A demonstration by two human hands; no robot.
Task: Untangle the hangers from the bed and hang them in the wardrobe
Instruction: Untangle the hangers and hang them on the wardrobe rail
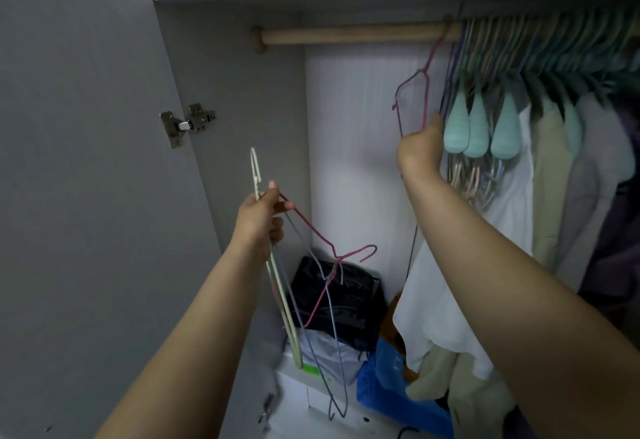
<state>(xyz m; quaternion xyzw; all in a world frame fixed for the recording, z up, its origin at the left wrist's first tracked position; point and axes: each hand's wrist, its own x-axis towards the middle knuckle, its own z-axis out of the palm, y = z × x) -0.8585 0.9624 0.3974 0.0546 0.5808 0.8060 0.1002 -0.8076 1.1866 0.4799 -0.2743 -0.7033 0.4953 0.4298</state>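
Wooden rail [346, 34] crowded with hangers [540, 40].

Rod [346, 35] across wardrobe top; hangers [540, 47] crowd its R end; bags [341, 294] on floor below, L-centre.

Both my arms reach forward and up. My left hand [265, 211] is at mid height, back toward me, fingers curled round wire hangers [311, 286]. My right hand [420, 151] is raised higher, wrist bent, fingers pinching the bottom of a pink hanger [414, 92].
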